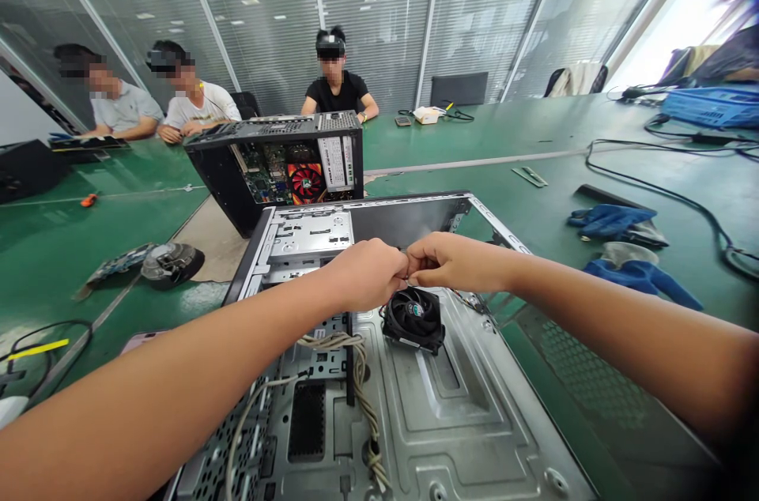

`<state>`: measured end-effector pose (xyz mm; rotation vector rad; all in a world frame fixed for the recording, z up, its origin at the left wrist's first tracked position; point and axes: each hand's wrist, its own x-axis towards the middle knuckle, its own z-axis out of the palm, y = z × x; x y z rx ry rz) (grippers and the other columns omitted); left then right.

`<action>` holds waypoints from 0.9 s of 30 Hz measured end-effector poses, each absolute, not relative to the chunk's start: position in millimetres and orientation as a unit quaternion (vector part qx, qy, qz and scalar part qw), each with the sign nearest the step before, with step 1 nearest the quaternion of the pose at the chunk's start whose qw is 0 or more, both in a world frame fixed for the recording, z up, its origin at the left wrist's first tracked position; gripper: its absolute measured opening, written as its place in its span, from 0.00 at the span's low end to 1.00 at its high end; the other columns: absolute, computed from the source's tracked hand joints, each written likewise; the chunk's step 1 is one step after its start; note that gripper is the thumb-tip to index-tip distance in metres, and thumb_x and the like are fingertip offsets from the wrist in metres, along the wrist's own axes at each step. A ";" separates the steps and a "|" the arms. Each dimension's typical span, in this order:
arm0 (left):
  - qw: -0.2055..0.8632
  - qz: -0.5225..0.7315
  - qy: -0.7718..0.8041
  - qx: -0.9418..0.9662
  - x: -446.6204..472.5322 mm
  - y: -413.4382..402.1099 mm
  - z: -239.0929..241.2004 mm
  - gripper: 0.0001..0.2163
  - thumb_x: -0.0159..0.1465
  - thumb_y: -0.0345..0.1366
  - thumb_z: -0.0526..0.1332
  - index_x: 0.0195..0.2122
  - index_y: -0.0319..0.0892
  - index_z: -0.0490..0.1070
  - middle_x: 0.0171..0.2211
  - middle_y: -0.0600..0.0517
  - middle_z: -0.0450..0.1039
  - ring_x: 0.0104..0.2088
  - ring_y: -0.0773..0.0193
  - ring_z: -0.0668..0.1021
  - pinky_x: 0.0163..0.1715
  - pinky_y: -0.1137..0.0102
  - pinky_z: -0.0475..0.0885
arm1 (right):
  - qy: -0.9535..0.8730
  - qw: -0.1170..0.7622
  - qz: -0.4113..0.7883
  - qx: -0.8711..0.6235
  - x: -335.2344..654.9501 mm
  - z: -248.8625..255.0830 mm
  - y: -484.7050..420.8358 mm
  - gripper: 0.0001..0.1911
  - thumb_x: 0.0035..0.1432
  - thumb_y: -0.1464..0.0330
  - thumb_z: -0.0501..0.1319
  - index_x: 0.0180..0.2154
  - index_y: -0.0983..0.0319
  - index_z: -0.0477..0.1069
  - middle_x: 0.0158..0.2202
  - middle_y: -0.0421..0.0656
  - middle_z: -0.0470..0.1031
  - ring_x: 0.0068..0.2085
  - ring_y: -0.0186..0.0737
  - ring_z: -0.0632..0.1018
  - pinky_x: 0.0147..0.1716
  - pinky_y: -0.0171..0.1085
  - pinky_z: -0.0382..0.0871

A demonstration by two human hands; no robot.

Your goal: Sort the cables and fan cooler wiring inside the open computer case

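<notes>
Head view — our left hand [364, 273] and right hand [454, 262] meet fingertip to fingertip, fingers pinched closed — just above a black round plastic fan [413, 317].

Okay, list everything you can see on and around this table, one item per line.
open computer case: one, silver with black frame, lying flat on the table, nearest the camera
fan: one, black, inside that case, just below the hands
cable bundle: one, beige-grey, inside the case, left of the fan
second computer case: one, black, open side showing a red fan, behind the first
gloves: two, blue, on the table at right
cables: several, black, right side of the table
crate: one, blue, far right
table: one, green
people: three, seated along the far side
left hand: one, closed, fingertips meeting the right hand's
right hand: one, closed; what the two pinch is too small to tell
</notes>
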<state>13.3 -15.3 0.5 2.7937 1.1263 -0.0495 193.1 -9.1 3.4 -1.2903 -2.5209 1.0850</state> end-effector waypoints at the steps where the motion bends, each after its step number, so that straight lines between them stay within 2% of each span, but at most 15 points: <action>1: 0.062 -0.016 0.368 0.928 13.0 -15.0 -0.1 0.09 0.62 0.36 0.56 0.29 0.41 0.74 0.28 0.47 0.77 0.28 0.59 0.76 0.26 0.68 0.64 | -0.831 0.054 0.356 -0.423 193.2 3.5 -9.2 0.02 0.47 0.70 0.56 0.26 0.62 0.66 0.22 0.35 0.65 0.25 0.31 0.63 0.26 0.34 0.55; 12: 0.083 -0.026 0.372 0.924 12.7 -14.9 0.6 0.08 0.61 0.32 0.56 0.32 0.40 0.75 0.28 0.47 0.77 0.29 0.61 0.77 0.27 0.69 0.65 | -0.822 0.045 0.371 -0.430 193.3 2.4 -7.6 0.02 0.46 0.70 0.56 0.25 0.62 0.64 0.21 0.35 0.62 0.24 0.31 0.61 0.25 0.33 0.53; 21: 0.070 -0.030 0.364 0.928 14.1 -16.1 -1.0 0.09 0.63 0.35 0.55 0.30 0.41 0.74 0.28 0.48 0.77 0.27 0.61 0.76 0.25 0.69 0.62 | -0.842 0.039 0.338 -0.419 195.2 3.5 -8.0 0.03 0.47 0.70 0.57 0.27 0.62 0.68 0.24 0.37 0.67 0.27 0.33 0.64 0.27 0.34 0.55; 27: 0.076 -0.032 0.374 0.924 14.6 -16.0 2.1 0.09 0.62 0.34 0.56 0.32 0.41 0.75 0.29 0.47 0.77 0.29 0.61 0.76 0.27 0.69 0.63 | -0.833 0.041 0.350 -0.426 195.0 1.4 -6.8 0.01 0.47 0.71 0.56 0.26 0.62 0.66 0.22 0.35 0.64 0.25 0.32 0.62 0.25 0.33 0.54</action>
